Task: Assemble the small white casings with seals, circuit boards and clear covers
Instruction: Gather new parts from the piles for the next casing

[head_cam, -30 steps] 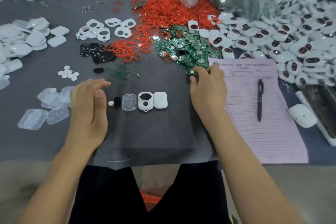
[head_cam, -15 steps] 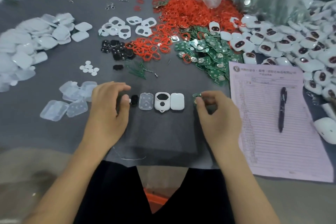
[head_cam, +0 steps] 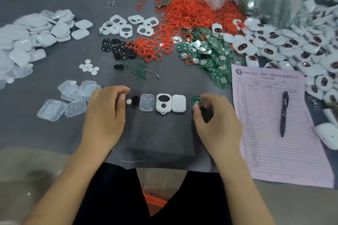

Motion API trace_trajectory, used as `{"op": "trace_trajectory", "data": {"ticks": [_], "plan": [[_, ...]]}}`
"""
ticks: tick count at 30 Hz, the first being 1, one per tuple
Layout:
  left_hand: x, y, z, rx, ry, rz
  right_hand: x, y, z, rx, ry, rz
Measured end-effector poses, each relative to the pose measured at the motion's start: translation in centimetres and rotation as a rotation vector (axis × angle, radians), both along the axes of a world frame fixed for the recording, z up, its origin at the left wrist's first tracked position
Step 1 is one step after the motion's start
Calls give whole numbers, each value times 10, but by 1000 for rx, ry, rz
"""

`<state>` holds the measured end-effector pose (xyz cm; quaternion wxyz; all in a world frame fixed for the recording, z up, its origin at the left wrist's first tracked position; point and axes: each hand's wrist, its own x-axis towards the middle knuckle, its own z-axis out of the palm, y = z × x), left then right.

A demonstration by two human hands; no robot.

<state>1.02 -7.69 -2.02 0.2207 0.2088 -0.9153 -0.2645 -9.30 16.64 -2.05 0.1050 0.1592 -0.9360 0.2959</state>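
**Board in hand, row of parts waiting**

I watched from the head camera as the grey table (head_cam: 45, 133) lay crowded: a heap of red seals (head_cam: 192, 14) at the back, a spill of green circuit boards (head_cam: 215, 60) beside it, and clear covers (head_cam: 62, 107) near the left edge. On the dark foam pad (head_cam: 159, 137) sat a neat row: a white casing back (head_cam: 178, 103), a casing front with openings (head_cam: 163, 103), one clear cover (head_cam: 147, 102), a black pad (head_cam: 135, 101) and a small white disc (head_cam: 128, 101).

My left hand (head_cam: 106, 115) rested with fingers loosely curled, thumb just beside the disc, holding nothing that I could see. My right hand (head_cam: 215, 120) pinched a circuit board (head_cam: 196, 101) at the row's right end.

I judged the risks plain: the left thumb could nudge the disc off the pad, and a loose pinch could drop the board or seat it reversed in the casing.
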Motion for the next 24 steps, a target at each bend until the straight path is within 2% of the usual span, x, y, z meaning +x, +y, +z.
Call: {"op": "trace_trajectory", "data": {"ticks": [24], "plan": [[1,2,4,21,-12,18,1,0,-4,-3,48,73]]}}
